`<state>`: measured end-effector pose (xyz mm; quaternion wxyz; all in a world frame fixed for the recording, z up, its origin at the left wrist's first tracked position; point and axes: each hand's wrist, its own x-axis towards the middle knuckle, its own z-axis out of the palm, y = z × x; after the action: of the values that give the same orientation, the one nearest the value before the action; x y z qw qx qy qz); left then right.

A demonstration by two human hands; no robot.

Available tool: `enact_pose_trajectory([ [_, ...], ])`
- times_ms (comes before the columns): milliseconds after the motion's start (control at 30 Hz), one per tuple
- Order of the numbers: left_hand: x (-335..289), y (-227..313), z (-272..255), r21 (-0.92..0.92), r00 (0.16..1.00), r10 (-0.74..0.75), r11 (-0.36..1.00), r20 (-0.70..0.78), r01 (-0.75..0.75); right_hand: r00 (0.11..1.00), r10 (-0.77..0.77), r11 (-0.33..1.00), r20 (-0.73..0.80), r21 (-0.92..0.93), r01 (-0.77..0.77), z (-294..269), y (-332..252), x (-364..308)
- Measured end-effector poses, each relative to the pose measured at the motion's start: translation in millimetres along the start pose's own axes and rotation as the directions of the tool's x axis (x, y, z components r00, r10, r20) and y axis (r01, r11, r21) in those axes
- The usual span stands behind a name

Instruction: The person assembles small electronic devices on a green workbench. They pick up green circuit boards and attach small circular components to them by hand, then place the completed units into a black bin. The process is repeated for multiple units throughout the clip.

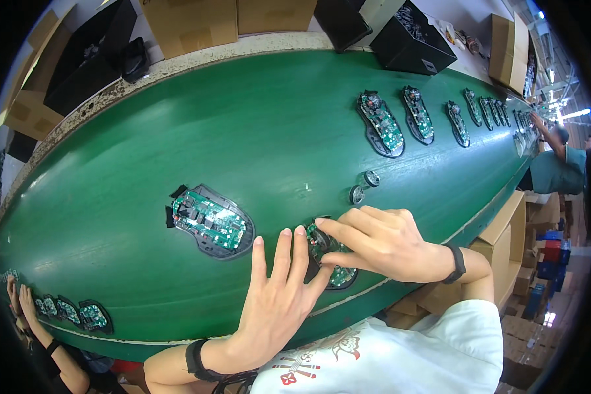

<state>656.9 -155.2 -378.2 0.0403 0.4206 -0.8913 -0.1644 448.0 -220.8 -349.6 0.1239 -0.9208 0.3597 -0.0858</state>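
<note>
A black mouse base with a green circuit board (pixel 331 262) lies near the front edge of the green conveyor belt (pixel 262 131). My right hand (pixel 381 243) covers its upper part, with thumb and fingers pinched on something small at the board's top. My left hand (pixel 276 302) rests flat beside it, fingers spread, with the thumb and fingertips touching the base's left side. A second mouse base with a green board (pixel 211 222) lies to the left, untouched. Two small round wheel parts (pixel 364 186) sit on the belt just beyond my right hand.
Several more mouse bases with boards (pixel 381 125) line the belt toward the far right, where another person (pixel 558 167) works. Another person's hands (pixel 20 305) and more boards (pixel 79 314) are at lower left. Black bins (pixel 410 39) and cardboard boxes (pixel 190 23) stand beyond the belt.
</note>
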Motion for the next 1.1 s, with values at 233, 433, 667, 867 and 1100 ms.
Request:
enact_pose_trajectory([
  [233,6,-4,1,-0.067,0.999,0.04,0.997,0.003,-0.04,0.999,-0.028,0.997,0.042,0.073,0.025,2,0,-7],
  [433,8,-6,3,-0.098,0.998,0.061,0.993,-0.005,-0.061,0.991,-0.018,0.991,0.13,0.134,0.0,2,5,2],
  [667,11,-8,6,-0.084,0.996,0.082,0.993,-0.036,-0.084,0.998,-0.053,0.999,0.036,0.0,0.053,12,-5,-6],
  [867,12,-9,10,-0.083,0.993,0.085,0.992,-0.087,-0.092,0.992,-0.124,0.956,-0.034,-0.273,0.11,21,-15,-38],
  [1100,17,-19,16,-0.193,0.985,0.059,0.977,-0.16,-0.09,0.998,-0.014,0.961,-0.057,-0.275,-0.002,21,-15,-16],
])
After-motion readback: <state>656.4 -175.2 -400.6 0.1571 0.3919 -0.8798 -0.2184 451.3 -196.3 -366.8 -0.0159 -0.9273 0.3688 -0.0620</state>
